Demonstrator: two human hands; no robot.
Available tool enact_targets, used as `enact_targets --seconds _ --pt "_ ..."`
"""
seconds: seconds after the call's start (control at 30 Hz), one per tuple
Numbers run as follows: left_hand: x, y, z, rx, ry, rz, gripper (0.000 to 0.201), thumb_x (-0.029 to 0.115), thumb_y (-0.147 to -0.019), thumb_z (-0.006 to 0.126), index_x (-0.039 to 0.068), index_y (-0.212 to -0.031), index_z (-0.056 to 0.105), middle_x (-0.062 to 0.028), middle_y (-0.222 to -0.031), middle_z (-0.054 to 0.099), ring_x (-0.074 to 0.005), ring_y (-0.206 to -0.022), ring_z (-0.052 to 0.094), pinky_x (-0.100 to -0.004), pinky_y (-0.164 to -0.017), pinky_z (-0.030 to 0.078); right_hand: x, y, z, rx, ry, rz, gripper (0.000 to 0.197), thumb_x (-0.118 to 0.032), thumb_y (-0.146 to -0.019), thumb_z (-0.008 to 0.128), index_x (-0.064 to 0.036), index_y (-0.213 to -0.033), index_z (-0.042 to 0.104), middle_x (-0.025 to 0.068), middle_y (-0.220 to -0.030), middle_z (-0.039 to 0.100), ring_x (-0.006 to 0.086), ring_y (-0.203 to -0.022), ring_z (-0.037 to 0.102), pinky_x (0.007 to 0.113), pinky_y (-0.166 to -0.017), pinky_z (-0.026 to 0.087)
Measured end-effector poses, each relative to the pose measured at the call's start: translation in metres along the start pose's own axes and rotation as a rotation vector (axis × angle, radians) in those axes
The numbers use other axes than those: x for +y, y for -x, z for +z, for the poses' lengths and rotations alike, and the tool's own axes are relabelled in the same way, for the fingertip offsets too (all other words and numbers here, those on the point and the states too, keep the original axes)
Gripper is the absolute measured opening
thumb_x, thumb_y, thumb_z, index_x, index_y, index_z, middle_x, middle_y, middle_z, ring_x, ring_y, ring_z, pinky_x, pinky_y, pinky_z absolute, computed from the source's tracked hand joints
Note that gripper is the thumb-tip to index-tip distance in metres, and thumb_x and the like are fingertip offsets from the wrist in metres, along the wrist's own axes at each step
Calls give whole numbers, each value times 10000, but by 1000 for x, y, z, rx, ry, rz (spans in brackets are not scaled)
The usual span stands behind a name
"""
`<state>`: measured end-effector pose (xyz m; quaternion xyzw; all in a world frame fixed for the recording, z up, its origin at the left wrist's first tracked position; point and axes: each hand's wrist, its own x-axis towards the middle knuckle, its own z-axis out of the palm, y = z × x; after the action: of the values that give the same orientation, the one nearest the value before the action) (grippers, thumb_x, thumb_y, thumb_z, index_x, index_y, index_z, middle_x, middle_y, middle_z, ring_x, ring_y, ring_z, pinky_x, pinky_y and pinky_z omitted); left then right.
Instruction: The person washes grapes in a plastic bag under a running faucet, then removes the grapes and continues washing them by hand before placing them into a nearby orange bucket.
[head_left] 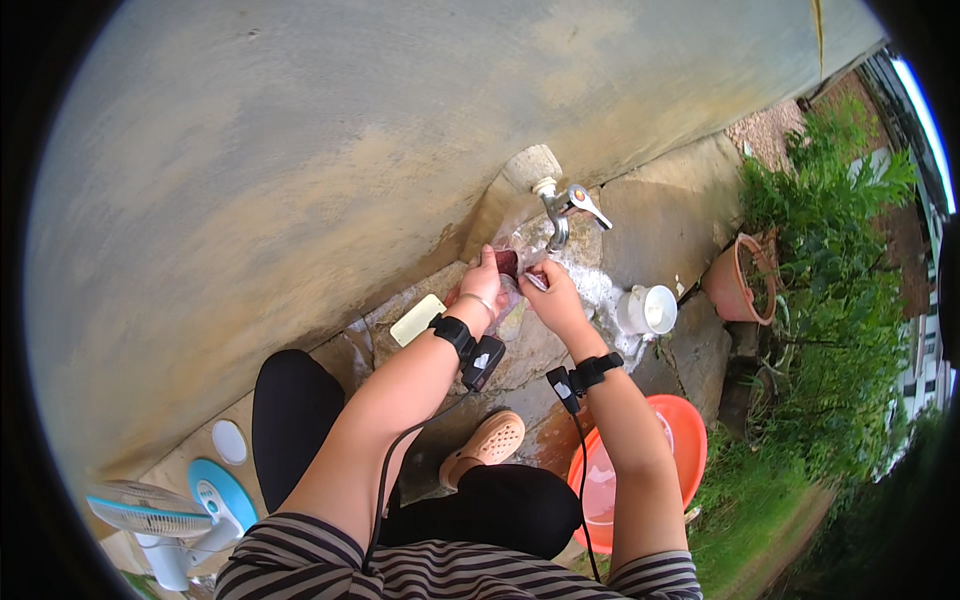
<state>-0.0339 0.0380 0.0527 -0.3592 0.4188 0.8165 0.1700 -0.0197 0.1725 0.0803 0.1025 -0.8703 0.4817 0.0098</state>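
Observation:
Under the silver tap (562, 215) on the wall, both my hands are close together. My left hand (478, 292) is closed around a dark reddish-brown piece (507, 263), whose kind I cannot make out. A clear, see-through thing (510, 293) shows between the hands, partly hidden by them. My right hand (556, 297) is closed with its fingers pinched on a small whitish thing (537, 281), too small to name. Beside my left wrist, a pale yellow rectangular piece (417, 320) lies on the stone. White foam (597, 287) covers the stone below the tap.
A white plastic tub (648, 310) stands right of the foam. An orange basin (690, 450) sits beneath my right forearm. A clay-coloured pot (735, 285) and green plants (830, 290) are on the right. At lower left are a blue-and-white fan (222, 500) and a white round lid (229, 441).

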Motion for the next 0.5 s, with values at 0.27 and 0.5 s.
enact_targets --seconds 0.27,0.5 --pt "5 18 13 127 -190 96 468 425 -962 368 35 -1023 618 -91 -714 613 -181 -509 555 -333 -424 417 -19 -15 -2 -30 254 -182 175 -57 -736 650 11 -867 557 200 -764 579 321 -670 595 361 -550 465" --pt "4 13 11 92 -360 99 535 465 -956 343 1 -1033 600 -121 -851 642 -225 -684 608 -339 -560 453 -33 -22 -4 -46 200 0 244 -141 -701 716 5 -841 580 221 -832 626 386 -779 613 402 -663 491"
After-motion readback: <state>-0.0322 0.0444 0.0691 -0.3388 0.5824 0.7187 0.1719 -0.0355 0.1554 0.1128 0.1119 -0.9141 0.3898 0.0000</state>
